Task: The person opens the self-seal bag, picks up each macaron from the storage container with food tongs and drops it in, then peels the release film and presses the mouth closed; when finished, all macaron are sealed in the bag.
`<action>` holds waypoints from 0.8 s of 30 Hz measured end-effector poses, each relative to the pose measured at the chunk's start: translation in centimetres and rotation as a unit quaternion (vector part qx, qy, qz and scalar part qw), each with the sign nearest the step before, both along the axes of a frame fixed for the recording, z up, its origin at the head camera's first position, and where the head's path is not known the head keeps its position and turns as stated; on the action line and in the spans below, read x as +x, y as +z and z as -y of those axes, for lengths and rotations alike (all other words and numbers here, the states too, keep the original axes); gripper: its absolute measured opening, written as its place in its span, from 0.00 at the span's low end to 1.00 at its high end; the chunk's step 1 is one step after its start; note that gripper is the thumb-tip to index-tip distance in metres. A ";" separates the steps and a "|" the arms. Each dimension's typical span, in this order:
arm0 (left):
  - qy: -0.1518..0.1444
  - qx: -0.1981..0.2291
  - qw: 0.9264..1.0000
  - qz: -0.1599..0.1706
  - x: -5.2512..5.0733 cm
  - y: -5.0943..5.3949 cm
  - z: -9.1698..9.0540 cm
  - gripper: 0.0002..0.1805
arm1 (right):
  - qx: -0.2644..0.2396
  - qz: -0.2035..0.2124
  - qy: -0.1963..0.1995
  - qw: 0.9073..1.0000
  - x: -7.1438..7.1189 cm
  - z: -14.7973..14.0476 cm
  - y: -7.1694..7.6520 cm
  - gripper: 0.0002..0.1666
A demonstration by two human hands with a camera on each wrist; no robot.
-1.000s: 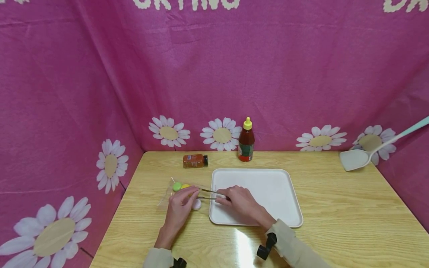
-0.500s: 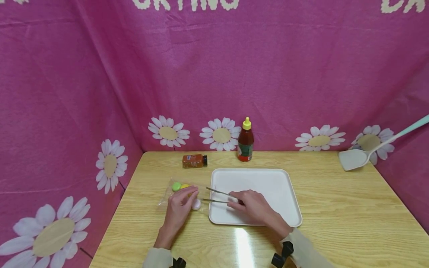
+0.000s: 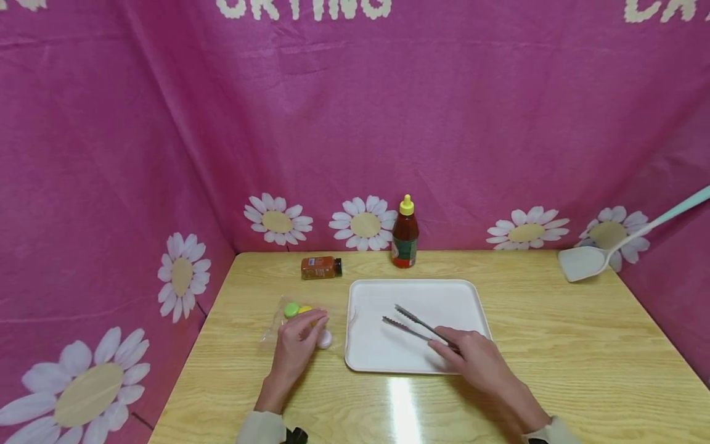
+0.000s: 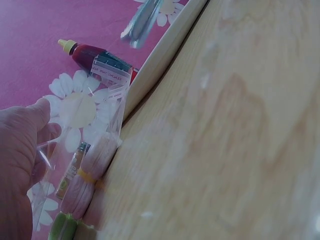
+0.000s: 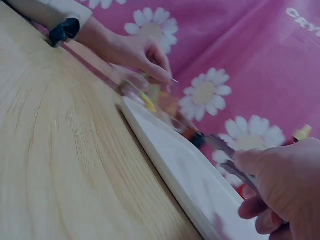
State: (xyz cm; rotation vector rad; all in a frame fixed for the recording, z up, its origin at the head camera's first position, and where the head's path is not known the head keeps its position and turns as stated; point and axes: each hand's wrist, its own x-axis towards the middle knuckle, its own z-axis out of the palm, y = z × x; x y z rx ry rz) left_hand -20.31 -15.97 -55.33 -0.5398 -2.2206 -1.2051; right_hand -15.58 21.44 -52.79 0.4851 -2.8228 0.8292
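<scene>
A clear plastic bag point(image 3: 273, 328) lies on the table left of the tray, with round macarons in it. A green macaron point(image 3: 291, 309), a yellow one point(image 3: 306, 309) and a pale lilac one point(image 3: 325, 340) show around my left hand point(image 3: 296, 342). That hand pinches the bag's film between thumb and fingers; in the left wrist view a pinkish macaron point(image 4: 95, 160) with yellow filling shows through the plastic. My right hand point(image 3: 479, 361) grips metal tongs point(image 3: 415, 319) above the white tray point(image 3: 371, 361). The tongs' arms are spread, with nothing between their tips.
Behind the tray stands a red sauce bottle point(image 3: 405, 240) with a yellow cap. A spice jar point(image 3: 318, 267) with a black lid lies on its side at the back left. A pale spatula point(image 3: 582, 264) leans against the cloth at the back right.
My right hand has drawn the tongs rightward, from beside the left hand to over the tray, and their tips now point away to the upper left. The left hand has stayed at the bag.
</scene>
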 end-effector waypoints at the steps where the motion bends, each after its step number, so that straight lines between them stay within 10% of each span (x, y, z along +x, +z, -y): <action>1: 0.002 0.000 1.000 0.000 0.0 -0.1 0.0 0.08 | 0.001 -0.008 -0.020 1.000 0.3 -0.8 0.1 0.12; 11: 0.010 0.013 1.000 -0.002 0.3 -0.3 0.1 0.08 | 0.022 0.000 -0.212 0.977 2.1 -9.5 -0.7 0.28; 24: 0.009 -0.002 1.000 0.011 0.0 -0.2 0.1 0.08 | 0.028 -0.039 -0.328 0.943 1.8 -12.1 -3.5 0.24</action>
